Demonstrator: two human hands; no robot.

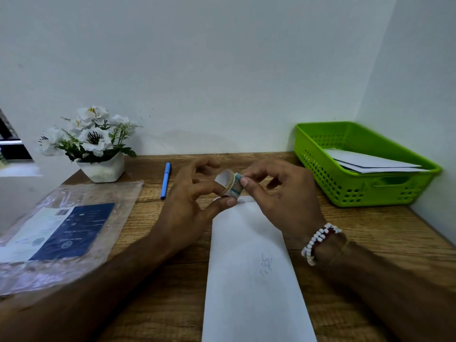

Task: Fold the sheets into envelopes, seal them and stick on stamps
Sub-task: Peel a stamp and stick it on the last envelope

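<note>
A long white envelope lies lengthwise on the wooden table in front of me, with faint pencil marks near its middle. Above its far end I hold a small roll of stamps, printed in blue and white. My left hand grips the roll between thumb and fingers. My right hand pinches the roll's outer edge with thumb and forefinger. A white bead bracelet sits on my right wrist.
A green plastic basket at the back right holds white envelopes. A blue pen lies left of my hands. A clear plastic bag with a dark blue booklet lies at the left. A white flower pot stands by the wall.
</note>
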